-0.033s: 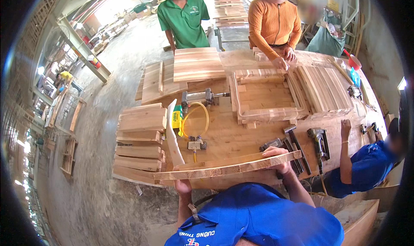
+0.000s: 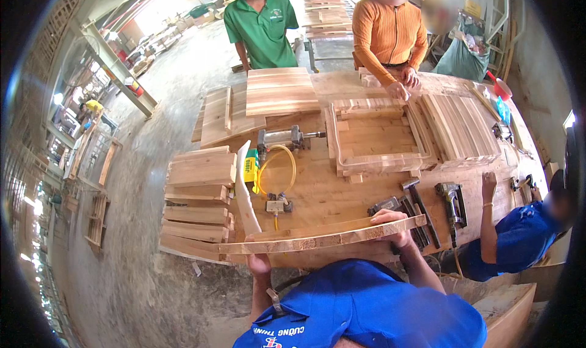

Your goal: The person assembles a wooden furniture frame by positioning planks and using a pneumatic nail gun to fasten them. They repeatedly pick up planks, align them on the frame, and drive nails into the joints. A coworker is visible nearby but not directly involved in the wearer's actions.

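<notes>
the left hand (image 2: 259, 262) and right hand (image 2: 401, 237) grip a wooden board (image 2: 323, 241) near opposite ends — its long axis running left-to-right along the worktop's (image 2: 329, 204) near edge.

I get a bright feed: light floods in from the upper left, washing the far concrete floor (image 2: 189, 73) almost white, while the lower left sits greyer. The tabletop (image 2: 323, 214) reads clearly, with soft shadows. My fisheye view curves toward black corners, with bluish flare on the left rim. A blurred patch smears the wearer's blue shirt (image 2: 317, 299).
</notes>
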Motion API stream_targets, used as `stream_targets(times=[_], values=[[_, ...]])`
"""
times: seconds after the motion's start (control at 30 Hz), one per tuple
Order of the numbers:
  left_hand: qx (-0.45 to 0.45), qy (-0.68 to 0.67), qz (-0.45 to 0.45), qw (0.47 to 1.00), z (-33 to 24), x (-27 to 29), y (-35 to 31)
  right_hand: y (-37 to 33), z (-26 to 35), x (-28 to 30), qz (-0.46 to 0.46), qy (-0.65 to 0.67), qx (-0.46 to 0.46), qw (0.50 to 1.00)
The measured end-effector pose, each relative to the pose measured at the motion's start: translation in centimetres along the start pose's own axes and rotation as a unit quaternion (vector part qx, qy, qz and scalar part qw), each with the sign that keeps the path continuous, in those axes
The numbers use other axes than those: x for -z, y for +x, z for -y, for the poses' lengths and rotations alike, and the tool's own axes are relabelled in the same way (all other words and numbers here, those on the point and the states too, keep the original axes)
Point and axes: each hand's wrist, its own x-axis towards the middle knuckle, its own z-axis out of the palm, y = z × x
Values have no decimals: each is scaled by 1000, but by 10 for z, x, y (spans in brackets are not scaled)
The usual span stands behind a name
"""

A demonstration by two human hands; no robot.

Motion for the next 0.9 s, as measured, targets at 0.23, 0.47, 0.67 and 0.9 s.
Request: stream_targets(times=[0.23, 0.47, 0.67, 0.9], values=[[1, -13, -15, 1000, 25, 19, 15, 13, -7, 1, 9, 29, -45, 999], [-15, -37, 54, 998, 23, 14, 17, 15, -16, 4, 7, 18, -60, 998], [28, -1, -16, 999, 34, 31, 13, 14, -22, 7, 28, 16, -42, 999], [19, -43, 19, 999, 19, 6, 14, 15, -18, 7, 22, 7, -22, 1000]])
